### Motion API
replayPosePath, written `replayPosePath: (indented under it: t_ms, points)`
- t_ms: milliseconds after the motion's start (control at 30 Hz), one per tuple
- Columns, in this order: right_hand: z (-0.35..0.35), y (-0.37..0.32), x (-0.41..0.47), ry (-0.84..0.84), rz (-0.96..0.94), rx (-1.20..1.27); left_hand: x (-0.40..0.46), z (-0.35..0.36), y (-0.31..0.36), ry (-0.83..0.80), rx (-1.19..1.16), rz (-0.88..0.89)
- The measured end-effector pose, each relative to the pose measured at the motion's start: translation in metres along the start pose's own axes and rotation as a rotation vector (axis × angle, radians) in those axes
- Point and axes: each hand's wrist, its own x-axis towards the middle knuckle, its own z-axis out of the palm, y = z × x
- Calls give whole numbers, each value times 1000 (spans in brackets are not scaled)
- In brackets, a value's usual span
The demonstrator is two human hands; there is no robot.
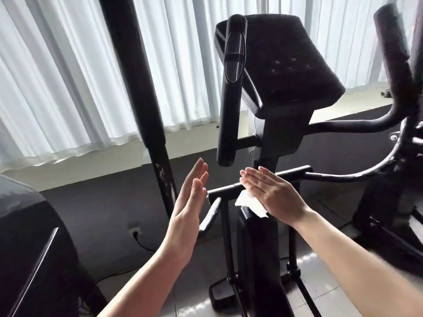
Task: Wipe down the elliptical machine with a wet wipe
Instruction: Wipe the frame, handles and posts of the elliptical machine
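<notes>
The black elliptical machine [270,143] fills the middle of the head view, its console [283,62] tilted up at the top. My right hand [267,191] lies flat, fingers straight, pressing a white wet wipe [248,202] against the horizontal crossbar [225,189] below the console. The wipe hangs out beneath the palm. My left hand [190,209] is held upright and open, fingers straight, just left of the bar's end, touching nothing.
A tall black handlebar post [146,92] rises at the left and another grip [231,92] stands in front of the console. White curtains [68,76] cover the window behind. A dark rounded housing [29,236] sits at lower left. A wall socket [135,231] with a cable lies low.
</notes>
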Motion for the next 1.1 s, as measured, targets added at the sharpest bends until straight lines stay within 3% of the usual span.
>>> replayPosePath:
  t_ms: [200,300,467,700,833,967,1100]
  points:
    - [-57,-55,17,14,686,778,-5,11,-10,10,75,-103]
    - [-95,-64,33,-51,904,1142,-9,19,-12,16,12,-182]
    - [-139,-72,42,-201,965,1468,-15,22,-3,176,-84,-57]
    - [-173,-78,83,-433,907,1718,-15,4,37,282,46,109]
    - [-174,-101,99,-428,965,1940,-27,-16,46,414,126,191]
    - [-175,-116,117,-370,1013,2031,-23,-33,55,436,196,266]
    - [-183,-99,156,-86,1207,1866,7,-49,74,400,186,396]
